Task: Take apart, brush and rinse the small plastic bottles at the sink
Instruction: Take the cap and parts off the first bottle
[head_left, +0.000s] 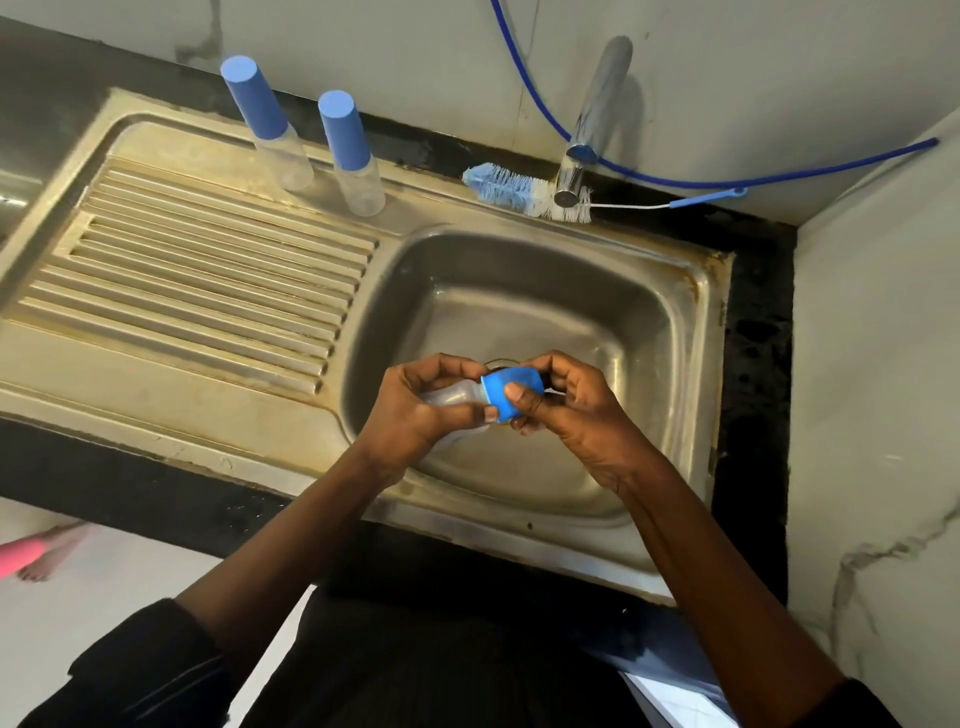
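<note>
Over the sink basin (644, 332) I hold a small clear plastic bottle (451, 396) lying sideways. My left hand (415, 405) grips its body. My right hand (566, 410) pinches the blue cap (506, 387), thumb on top, fingers curled behind it. The cap sits on the bottle's neck. Two more clear bottles with tall blue caps stand upright at the back of the drainboard, one on the left (267, 124) and one beside it (350, 156). A blue and white bottle brush (519, 192) lies on the sink's back rim under the tap.
A chrome tap (592, 124) leans over the basin from the back wall. A blue hose (675, 182) loops along the wall. The ribbed drainboard (208, 280) lies left of the basin. A wall stands close on the right. Someone's foot (47, 556) shows on the floor at lower left.
</note>
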